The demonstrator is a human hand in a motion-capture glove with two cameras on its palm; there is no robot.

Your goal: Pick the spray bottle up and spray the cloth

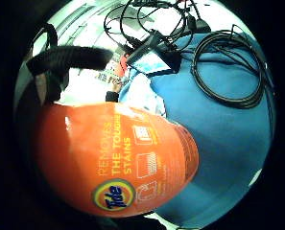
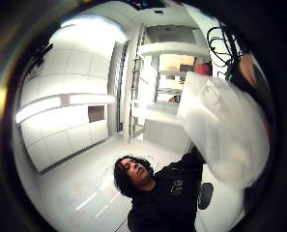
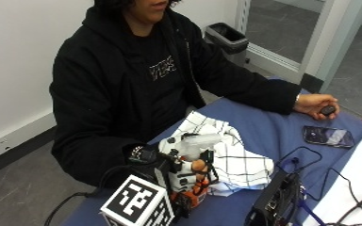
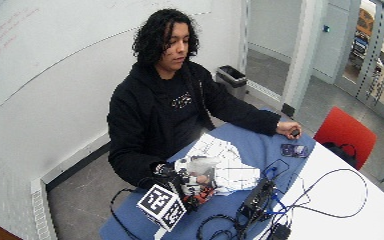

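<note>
Right now I am holding the orange plastic spray bottle with its white trigger head (image 3: 196, 157) in my gloved right hand (image 3: 180, 175), fingers curled round its neck, lifted at the near corner of the blue-covered counter (image 3: 275, 136). The little-finger palm view is showing the bottle's orange body close against the palm. So the pick-up looks done, and I am judging the spraying step to be in hand.

The white cloth with black checks (image 3: 234, 157) is lying crumpled just beside the bottle, toward the middle of the counter. The nozzle appears to be pointing that way; next I would need to aim it squarely at the cloth and squeeze the trigger.

Around it, a black electronics box (image 3: 275, 200) with trailing black cables (image 3: 332, 188) is sitting close to the cloth's edge, and spray could drift onto it. A dark phone (image 3: 328, 136) is lying near the far edge, well apart. My bare left hand (image 3: 316, 106) is resting there too, holding a small dark object.
</note>
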